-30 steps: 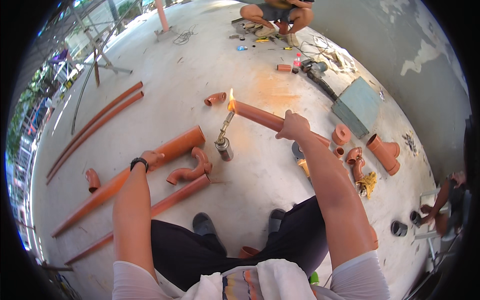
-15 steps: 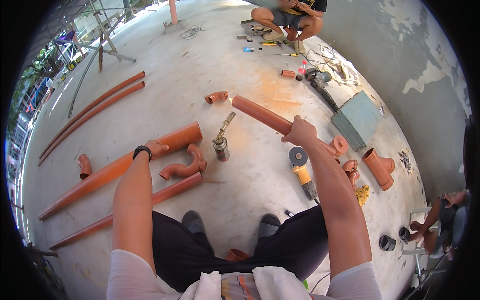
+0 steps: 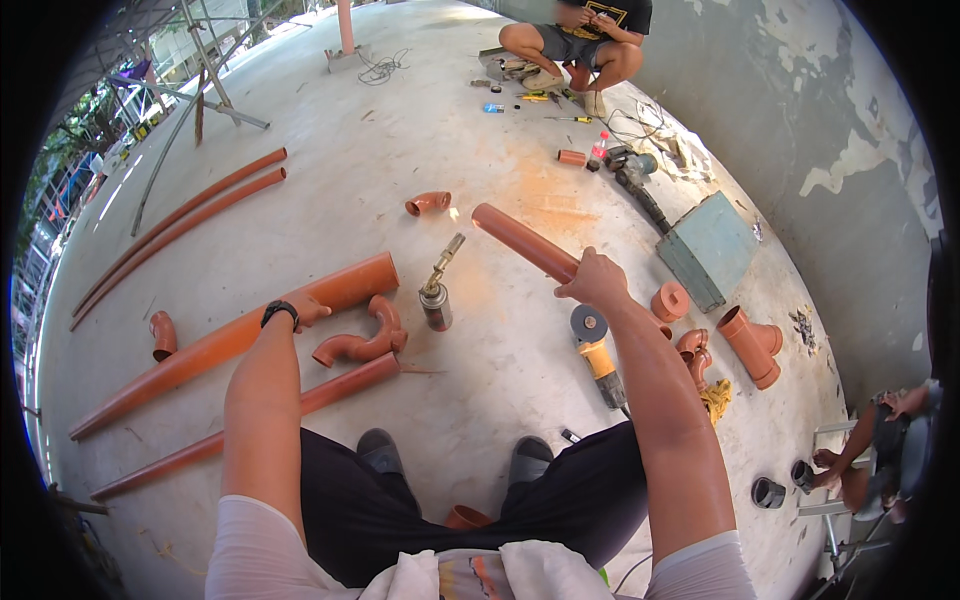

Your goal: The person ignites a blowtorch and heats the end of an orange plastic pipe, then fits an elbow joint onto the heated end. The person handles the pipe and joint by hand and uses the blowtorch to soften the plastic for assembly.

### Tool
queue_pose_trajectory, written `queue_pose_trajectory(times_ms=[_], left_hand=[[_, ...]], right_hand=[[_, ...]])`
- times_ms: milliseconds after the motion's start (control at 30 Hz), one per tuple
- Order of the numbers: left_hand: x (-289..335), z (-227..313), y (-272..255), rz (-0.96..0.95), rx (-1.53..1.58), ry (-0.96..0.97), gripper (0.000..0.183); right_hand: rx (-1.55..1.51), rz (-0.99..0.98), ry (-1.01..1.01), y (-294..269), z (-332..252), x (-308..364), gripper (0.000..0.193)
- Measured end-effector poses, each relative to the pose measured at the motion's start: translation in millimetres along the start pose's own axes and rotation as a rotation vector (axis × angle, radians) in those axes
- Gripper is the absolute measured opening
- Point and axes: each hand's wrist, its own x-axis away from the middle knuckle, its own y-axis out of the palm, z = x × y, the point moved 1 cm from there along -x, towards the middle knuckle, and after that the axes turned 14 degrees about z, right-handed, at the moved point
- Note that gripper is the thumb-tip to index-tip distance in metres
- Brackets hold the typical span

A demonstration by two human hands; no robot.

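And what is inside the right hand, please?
The right hand grips an orange-red pipe; its front length sticks out, visible. The stretch inside the palm is covered, and the forearm hides part of what lies behind it.

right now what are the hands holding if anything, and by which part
The right hand holds the raised pipe back from its far end. The left hand lies over the thick pipe; any grip there is unclear.
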Motion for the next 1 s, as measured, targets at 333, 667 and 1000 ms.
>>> queue_pose_trajectory(times_ms=[333,667,1000], left_hand=[[3,-7,5,-0.033,-0.044,-0.047,0.050],[0,-2,11,-0.040,-0.022,-0.030,0.053],[-3,-7,9,-0.045,-0.019,-0.002,0.051]], right_hand=[[-0.038,-0.110,-0.021,5,5,-5,0.065],[-0.164,-0.215,0.038,14,7,-13,0.071],[-0.225,-0.139,0.021,5,-3,-3,0.072]])
